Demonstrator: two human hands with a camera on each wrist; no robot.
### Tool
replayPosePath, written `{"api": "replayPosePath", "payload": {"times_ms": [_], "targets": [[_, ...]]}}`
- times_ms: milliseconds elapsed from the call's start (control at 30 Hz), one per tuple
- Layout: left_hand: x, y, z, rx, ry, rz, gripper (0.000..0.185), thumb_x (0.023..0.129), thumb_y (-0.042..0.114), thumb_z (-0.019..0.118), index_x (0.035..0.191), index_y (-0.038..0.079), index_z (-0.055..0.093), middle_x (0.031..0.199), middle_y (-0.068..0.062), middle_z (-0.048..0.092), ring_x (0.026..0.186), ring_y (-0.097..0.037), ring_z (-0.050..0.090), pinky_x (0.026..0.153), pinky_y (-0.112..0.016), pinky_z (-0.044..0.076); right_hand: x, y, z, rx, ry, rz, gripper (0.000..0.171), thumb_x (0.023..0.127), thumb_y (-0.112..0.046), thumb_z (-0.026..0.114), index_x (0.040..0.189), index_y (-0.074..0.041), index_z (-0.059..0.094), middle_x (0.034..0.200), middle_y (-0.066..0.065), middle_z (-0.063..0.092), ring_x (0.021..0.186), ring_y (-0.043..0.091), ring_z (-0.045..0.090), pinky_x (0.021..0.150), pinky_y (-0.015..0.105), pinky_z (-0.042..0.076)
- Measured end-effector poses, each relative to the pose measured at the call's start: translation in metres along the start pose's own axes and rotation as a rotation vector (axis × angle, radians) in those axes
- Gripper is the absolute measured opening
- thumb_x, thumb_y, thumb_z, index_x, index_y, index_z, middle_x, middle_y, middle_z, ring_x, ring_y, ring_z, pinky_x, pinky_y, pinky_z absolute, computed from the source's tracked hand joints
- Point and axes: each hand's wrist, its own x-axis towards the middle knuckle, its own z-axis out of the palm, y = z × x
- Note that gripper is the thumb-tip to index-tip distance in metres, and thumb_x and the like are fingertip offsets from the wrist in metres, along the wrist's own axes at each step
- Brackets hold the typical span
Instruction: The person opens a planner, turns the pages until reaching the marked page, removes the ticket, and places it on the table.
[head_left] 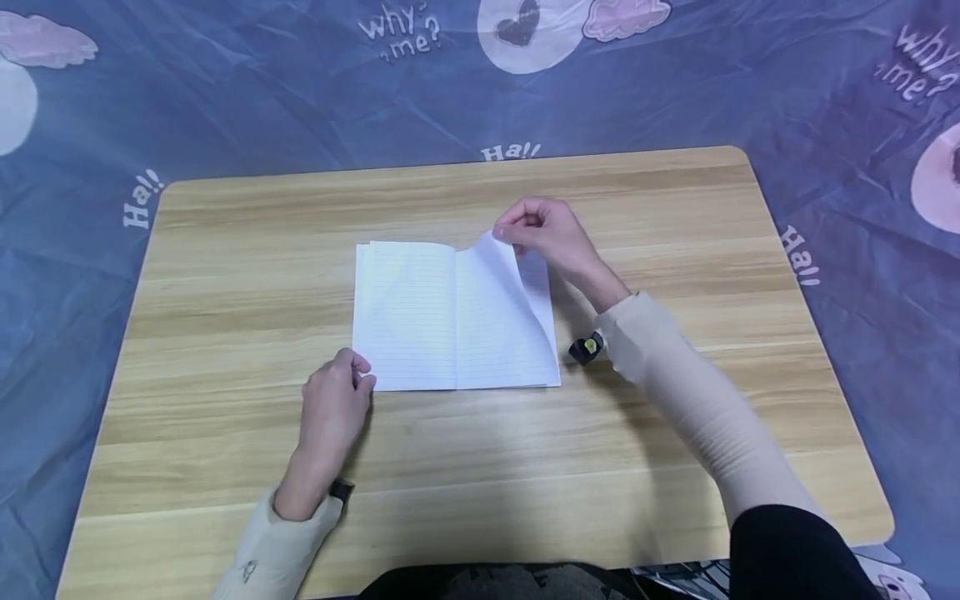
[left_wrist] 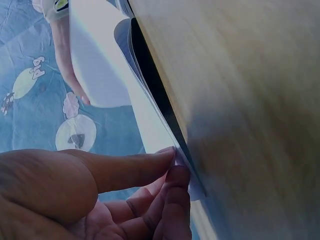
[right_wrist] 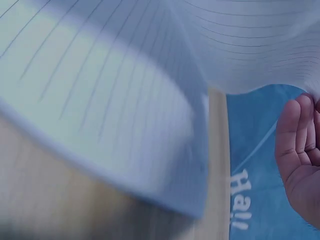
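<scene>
An open notebook (head_left: 408, 317) with lined white pages lies in the middle of the table. At its lower left corner my left hand (head_left: 336, 400) pinches the edge between thumb and fingers; the left wrist view shows the thumb (left_wrist: 135, 170) on top of the sheets. My right hand (head_left: 551, 237) pinches the top outer corner of a right-hand page (head_left: 491, 308), which is raised and curves over toward the middle. Beneath that lifted page, part of another sheet (head_left: 536, 279) shows. In the right wrist view the lined page (right_wrist: 250, 45) bends up to the fingers (right_wrist: 287, 130).
The notebook lies on a wood-grain table (head_left: 225, 292) with rounded corners. Blue patterned cloth (head_left: 262, 92) spreads beyond its far and side edges. A small black device (head_left: 587, 347) is at the right wrist, close to the notebook's right edge.
</scene>
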Motion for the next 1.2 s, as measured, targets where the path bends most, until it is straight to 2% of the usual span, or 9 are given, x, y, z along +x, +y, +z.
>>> {"api": "replayPosePath", "payload": {"times_ms": [133, 367, 467, 567, 667, 733, 900, 1033, 1200], "targets": [[-0.004, 0.003, -0.001, 0.021, 0.072, 0.075, 0.012, 0.085, -0.001, 0.076, 0.093, -0.002, 0.067, 0.074, -0.013, 0.063, 0.071, -0.034, 0.06, 0.07, -0.048, 0.048, 0.005, -0.007, 0.012, 0.073, -0.014, 0.011, 0.01, 0.088, -0.007, 0.077, 0.096, -0.002, 0.071, 0.09, 0.014, 0.071, 0.066, 0.017, 0.06, 0.064, 0.033, 0.055], [-0.016, 0.019, -0.012, -0.008, 0.313, 0.256, 0.016, 0.082, 0.003, 0.081, 0.094, -0.004, 0.072, 0.076, -0.017, 0.064, 0.07, -0.037, 0.056, 0.072, -0.046, 0.044, 0.013, -0.019, 0.036, 0.218, -0.033, 0.05, 0.009, 0.089, -0.001, 0.074, 0.097, 0.001, 0.071, 0.091, 0.017, 0.071, 0.065, 0.019, 0.064, 0.063, 0.031, 0.058], [-0.021, 0.032, -0.016, -0.08, 0.414, 0.411, 0.018, 0.085, 0.009, 0.079, 0.096, -0.004, 0.073, 0.072, -0.012, 0.06, 0.069, -0.033, 0.053, 0.07, -0.044, 0.042, 0.018, -0.02, 0.045, 0.278, -0.041, 0.064, 0.007, 0.09, 0.001, 0.072, 0.096, 0.002, 0.071, 0.091, 0.017, 0.071, 0.064, 0.018, 0.064, 0.064, 0.031, 0.058], [-0.028, 0.049, -0.013, -0.162, 0.477, 0.647, 0.028, 0.09, 0.021, 0.075, 0.105, -0.002, 0.072, 0.079, -0.011, 0.062, 0.072, -0.032, 0.054, 0.07, -0.043, 0.044, 0.021, -0.02, 0.051, 0.325, -0.034, 0.082, 0.005, 0.09, 0.002, 0.071, 0.095, 0.001, 0.071, 0.091, 0.016, 0.071, 0.063, 0.017, 0.063, 0.063, 0.03, 0.058], [-0.033, 0.066, -0.005, -0.213, 0.476, 0.857, 0.039, 0.092, 0.032, 0.072, 0.115, 0.0, 0.071, 0.086, -0.008, 0.065, 0.076, -0.028, 0.057, 0.07, -0.039, 0.049, 0.023, -0.019, 0.055, 0.35, -0.013, 0.091, 0.004, 0.091, 0.002, 0.07, 0.094, -0.001, 0.071, 0.091, 0.015, 0.071, 0.061, 0.017, 0.063, 0.061, 0.029, 0.057], [-0.035, 0.075, 0.002, -0.216, 0.449, 0.94, 0.042, 0.094, 0.034, 0.07, 0.12, 0.002, 0.07, 0.089, -0.007, 0.066, 0.077, -0.024, 0.058, 0.07, -0.036, 0.051, 0.023, -0.018, 0.057, 0.366, 0.006, 0.092, 0.004, 0.092, 0.003, 0.069, 0.092, -0.001, 0.071, 0.09, 0.015, 0.071, 0.06, 0.017, 0.063, 0.06, 0.029, 0.057], [-0.033, 0.083, 0.017, -0.241, 0.484, 0.963, 0.023, 0.095, 0.016, 0.067, 0.111, -0.001, 0.072, 0.085, -0.007, 0.069, 0.074, -0.023, 0.061, 0.067, -0.034, 0.053, 0.023, -0.015, 0.061, 0.388, 0.027, 0.082, 0.003, 0.092, 0.003, 0.068, 0.093, 0.001, 0.07, 0.093, 0.017, 0.07, 0.059, 0.018, 0.064, 0.061, 0.032, 0.058], [-0.031, 0.081, 0.022, -0.282, 0.554, 0.912, 0.013, 0.091, 0.002, 0.064, 0.099, -0.002, 0.074, 0.085, -0.009, 0.071, 0.073, -0.025, 0.062, 0.065, -0.034, 0.055, 0.022, -0.016, 0.063, 0.394, 0.025, 0.078, 0.004, 0.092, 0.001, 0.069, 0.096, 0.001, 0.07, 0.096, 0.016, 0.07, 0.061, 0.018, 0.065, 0.063, 0.032, 0.059], [-0.031, 0.07, 0.02, -0.284, 0.604, 0.808, 0.012, 0.087, 0.0, 0.067, 0.096, -0.001, 0.075, 0.084, -0.01, 0.071, 0.071, -0.025, 0.062, 0.063, -0.035, 0.054, 0.017, -0.014, 0.056, 0.433, 0.022, 0.06, 0.012, 0.096, -0.003, 0.065, 0.105, 0.006, 0.067, 0.086, 0.015, 0.068, 0.065, 0.02, 0.065, 0.065, 0.032, 0.059]]}}
